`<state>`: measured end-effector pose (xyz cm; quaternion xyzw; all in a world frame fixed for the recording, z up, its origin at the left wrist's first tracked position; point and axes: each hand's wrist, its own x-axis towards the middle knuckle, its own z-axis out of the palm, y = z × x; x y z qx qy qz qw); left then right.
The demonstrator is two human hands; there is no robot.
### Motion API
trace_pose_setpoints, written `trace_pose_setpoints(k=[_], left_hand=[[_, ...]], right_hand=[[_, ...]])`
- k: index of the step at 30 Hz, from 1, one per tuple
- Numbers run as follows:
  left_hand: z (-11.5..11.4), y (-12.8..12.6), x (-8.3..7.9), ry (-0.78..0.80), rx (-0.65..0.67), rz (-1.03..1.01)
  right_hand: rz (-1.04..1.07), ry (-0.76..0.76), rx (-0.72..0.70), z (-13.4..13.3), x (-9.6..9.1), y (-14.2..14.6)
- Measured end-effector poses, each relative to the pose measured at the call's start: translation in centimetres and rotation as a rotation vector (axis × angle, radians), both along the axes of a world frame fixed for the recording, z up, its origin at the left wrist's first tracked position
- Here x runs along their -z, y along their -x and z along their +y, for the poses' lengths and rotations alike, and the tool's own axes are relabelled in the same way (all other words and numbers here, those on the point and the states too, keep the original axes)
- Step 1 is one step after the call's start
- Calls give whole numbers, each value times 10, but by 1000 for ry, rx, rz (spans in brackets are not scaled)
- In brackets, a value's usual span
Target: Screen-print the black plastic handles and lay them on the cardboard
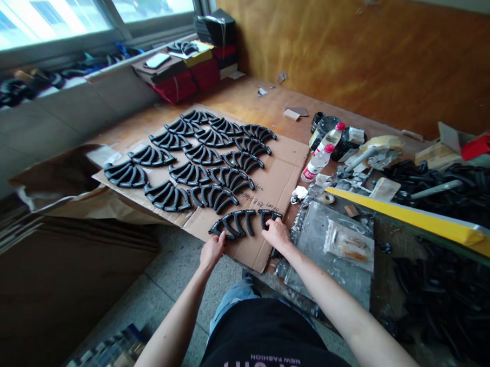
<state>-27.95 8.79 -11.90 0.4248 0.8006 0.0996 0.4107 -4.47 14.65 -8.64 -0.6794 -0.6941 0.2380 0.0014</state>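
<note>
Several fans of curved black parts (pixel 197 162) lie in rows on a flat cardboard sheet (pixel 280 177) on the wooden bench. The nearest fan (pixel 241 222) sits at the sheet's front edge. My left hand (pixel 211 251) rests at that fan's left end, fingers curled on the outermost piece. My right hand (pixel 276 233) touches the fan's right end, fingertips pressed on the last black piece (pixel 268 214). Both forearms reach in from below.
Two plastic bottles (pixel 322 154) with red caps stand right of the cardboard. A yellow bar (pixel 414 219) crosses a stained metal plate (pixel 331 247). A heap of black parts (pixel 472 188) fills the right side. Stacked boxes (pixel 180 78) sit under the window; brown paper (pixel 62 178) hangs left.
</note>
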Motion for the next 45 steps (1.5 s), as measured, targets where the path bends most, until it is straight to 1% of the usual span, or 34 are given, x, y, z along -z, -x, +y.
trace_pose_setpoints(k=[3,6,8,10,12,14,15,18,21,25,30,35,45], left_hand=[[-1,1,0,-5,4,-25],[1,2,1,-4,11,-56],[1,4,2,1,17,-76],[1,5,2,5,22,-93],[1,6,3,5,25,-105],[1,6,3,6,26,-118],[1,6,3,5,25,-124],[2,6,3,4,16,-147],[3,7,3,14,-5,-184],[4,7,2,23,-38,-265],[6,4,4,18,-76,-340],[8,-1,5,7,-101,-376],[10,-3,1,10,-132,-409]], right_hand=[[34,5,-36,-2,2,5],[60,13,-65,-2,-2,7],[41,-40,-74,-5,-6,7],[27,-140,-94,-12,-11,11],[44,-210,-151,-20,-14,22],[63,-204,-211,-26,-15,40],[59,-188,-219,-29,-14,49],[22,-149,-157,-33,-10,73],[8,-144,-92,-32,-5,85],[2,-120,-68,-30,-2,87],[18,-113,-93,-27,-2,82],[14,-120,-71,-25,0,83],[38,-94,-54,-22,3,82]])
